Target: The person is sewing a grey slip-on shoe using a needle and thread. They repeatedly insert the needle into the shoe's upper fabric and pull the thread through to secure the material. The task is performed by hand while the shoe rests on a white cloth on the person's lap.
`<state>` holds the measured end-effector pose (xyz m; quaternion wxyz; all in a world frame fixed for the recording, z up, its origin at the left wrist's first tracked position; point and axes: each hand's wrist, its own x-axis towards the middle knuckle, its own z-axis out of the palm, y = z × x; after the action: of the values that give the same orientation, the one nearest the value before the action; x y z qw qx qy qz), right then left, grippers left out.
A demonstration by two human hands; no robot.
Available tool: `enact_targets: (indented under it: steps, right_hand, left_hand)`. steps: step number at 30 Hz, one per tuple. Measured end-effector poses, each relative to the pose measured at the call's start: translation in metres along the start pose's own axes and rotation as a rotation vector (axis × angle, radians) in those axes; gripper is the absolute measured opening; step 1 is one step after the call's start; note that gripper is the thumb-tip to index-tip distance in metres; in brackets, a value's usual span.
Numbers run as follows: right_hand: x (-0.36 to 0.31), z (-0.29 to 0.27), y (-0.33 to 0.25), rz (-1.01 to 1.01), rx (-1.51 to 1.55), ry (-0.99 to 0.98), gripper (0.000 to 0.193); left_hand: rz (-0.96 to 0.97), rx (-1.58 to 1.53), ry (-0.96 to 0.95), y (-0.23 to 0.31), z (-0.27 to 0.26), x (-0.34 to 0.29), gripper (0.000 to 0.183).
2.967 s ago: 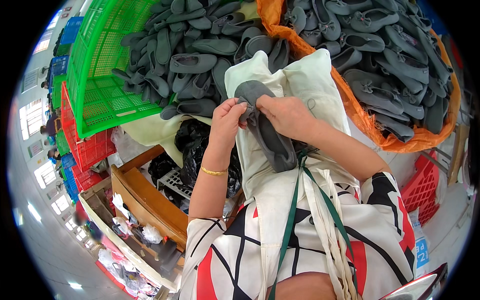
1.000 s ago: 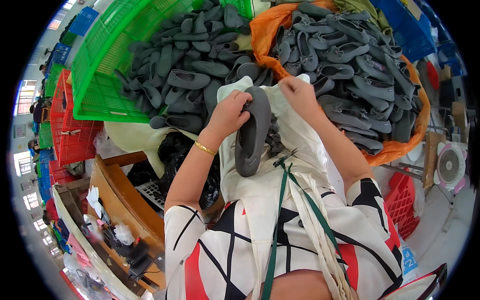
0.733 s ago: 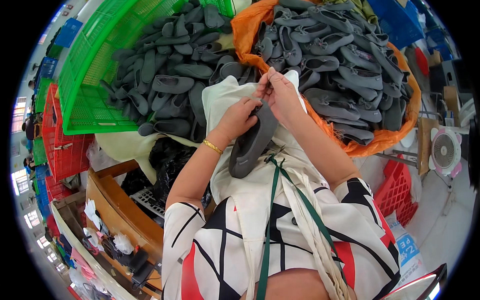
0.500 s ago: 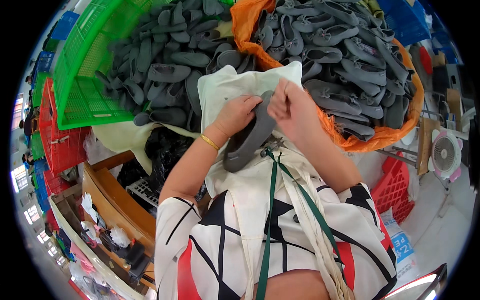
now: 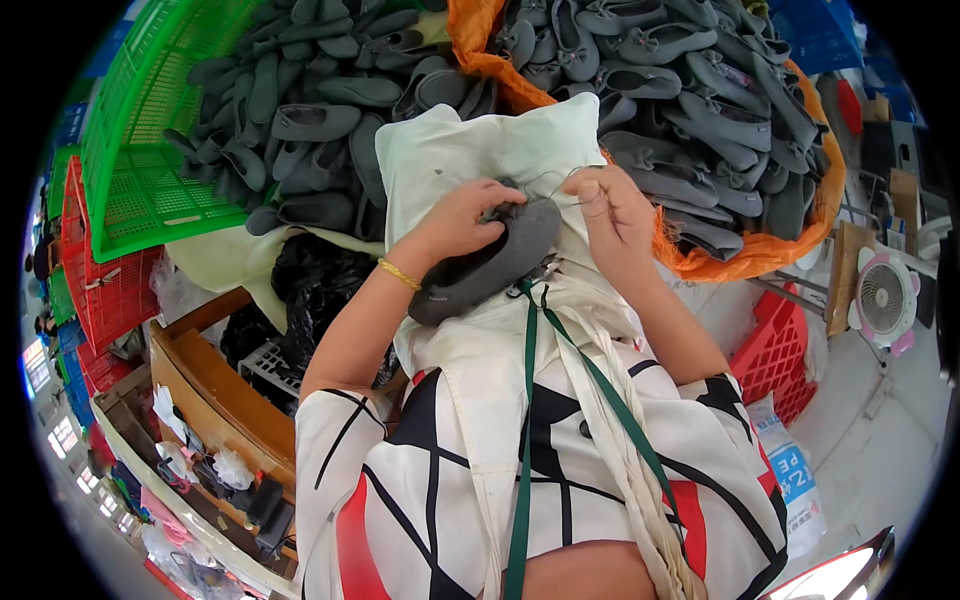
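A dark grey slip-on shoe (image 5: 508,262) rests at a tilt over a white cloth-covered pad (image 5: 430,155) on my lap. My left hand (image 5: 458,222) is closed round the shoe's upper edge, its fingers at the toe end. Just off the toe, my right hand (image 5: 618,215) is closed in a pinch with the fingertips together. A thin dark thread (image 5: 545,178) curves between those fingertips and the shoe. Whether a needle is in the pinch is too small to tell. A pale apron with green ties (image 5: 535,390) covers my front.
Ahead on the left, a green plastic crate (image 5: 150,170) holds many grey shoes. An orange sack (image 5: 822,225) full of similar bowed shoes stands ahead on the right. To the left are a wooden drawer (image 5: 215,385) and black plastic bags (image 5: 320,285); a small fan (image 5: 885,298) is at right.
My right hand has moved from close against the shoe's toe outward to the right, and the thread now shows. The shoe has turned, its toe tipping rightward, with my left hand still on it.
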<state>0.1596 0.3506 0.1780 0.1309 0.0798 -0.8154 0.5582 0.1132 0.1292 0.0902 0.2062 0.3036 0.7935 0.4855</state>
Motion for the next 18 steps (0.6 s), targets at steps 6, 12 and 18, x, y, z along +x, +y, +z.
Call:
enact_targets:
  steps: [6,12,18]
  right_hand:
    - [0.011,0.001,-0.001,-0.451,-0.216,-0.034,0.008]
    - [0.004,-0.059,0.014,-0.256,-0.539,-0.268,0.008]
    - [-0.010,-0.116,0.044,0.429,-0.570,-0.307,0.018]
  left_hand:
    - [-0.415,-0.057,0.073,0.042,0.000,0.014,0.020]
    - [-0.476,-0.025,-0.029,0.030,0.016,0.006,0.028]
    - [-0.513,-0.197,0.078,0.020,0.018,-0.011,0.023]
